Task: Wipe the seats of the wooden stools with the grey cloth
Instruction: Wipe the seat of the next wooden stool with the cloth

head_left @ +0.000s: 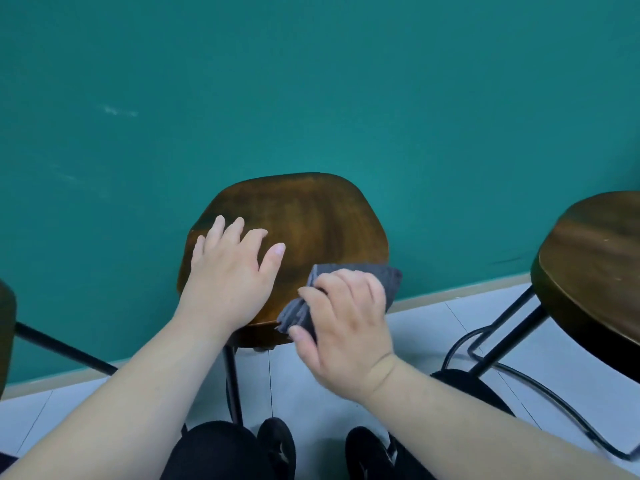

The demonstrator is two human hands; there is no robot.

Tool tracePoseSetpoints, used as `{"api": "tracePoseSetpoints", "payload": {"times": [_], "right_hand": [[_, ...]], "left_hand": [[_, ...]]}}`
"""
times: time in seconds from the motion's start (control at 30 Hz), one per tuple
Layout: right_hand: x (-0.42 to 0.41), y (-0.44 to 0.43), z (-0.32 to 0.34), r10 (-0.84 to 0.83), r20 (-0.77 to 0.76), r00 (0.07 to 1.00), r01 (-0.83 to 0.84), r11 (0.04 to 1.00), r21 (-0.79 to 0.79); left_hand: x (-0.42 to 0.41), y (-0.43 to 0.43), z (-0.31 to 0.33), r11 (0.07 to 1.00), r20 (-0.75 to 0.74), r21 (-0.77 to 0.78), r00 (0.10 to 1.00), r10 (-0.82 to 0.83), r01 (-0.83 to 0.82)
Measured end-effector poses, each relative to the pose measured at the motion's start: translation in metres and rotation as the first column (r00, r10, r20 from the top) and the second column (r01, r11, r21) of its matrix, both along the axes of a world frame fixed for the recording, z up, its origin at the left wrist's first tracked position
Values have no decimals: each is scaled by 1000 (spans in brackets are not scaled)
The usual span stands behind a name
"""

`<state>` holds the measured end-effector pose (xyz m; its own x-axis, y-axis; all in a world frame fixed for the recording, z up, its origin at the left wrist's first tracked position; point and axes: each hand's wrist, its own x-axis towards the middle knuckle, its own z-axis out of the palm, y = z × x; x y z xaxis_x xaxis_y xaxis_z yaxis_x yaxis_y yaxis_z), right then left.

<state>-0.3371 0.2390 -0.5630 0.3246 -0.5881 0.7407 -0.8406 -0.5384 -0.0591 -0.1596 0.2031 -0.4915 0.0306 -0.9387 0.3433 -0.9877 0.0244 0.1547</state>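
Two hands work at the middle stool seat [311, 216]: left hand [228, 275] rests flat, fingers straight; right hand [346, 327] grips the grey cloth [388, 275] at its near-right edge.

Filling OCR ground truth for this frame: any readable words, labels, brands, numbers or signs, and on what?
No readable text anywhere in the frame.
Middle stool, right stool, cloth: plain, no label or print.
Wall: pale marks are scuffs, not letters.
Shoes: faint pale marks, too blurred to read.
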Motion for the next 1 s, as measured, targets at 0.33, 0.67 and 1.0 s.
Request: {"api": "tracePoseSetpoints", "payload": {"times": [0.33, 0.67, 1.0], "right_hand": [[47, 16, 8, -80, -232, 969, 88, 996, 25], [17, 1, 12, 47, -372, 927, -75, 995, -62], [-29, -29, -18, 209, -157, 965, -245, 934, -260]], "left_hand": [[2, -2, 4, 993, -168, 120, 985, 32, -12], [5, -3, 4, 992, -175, 124, 984, 37, -15], [1, -6, 3, 988, -59, 153, 998, -5, 14]]}}
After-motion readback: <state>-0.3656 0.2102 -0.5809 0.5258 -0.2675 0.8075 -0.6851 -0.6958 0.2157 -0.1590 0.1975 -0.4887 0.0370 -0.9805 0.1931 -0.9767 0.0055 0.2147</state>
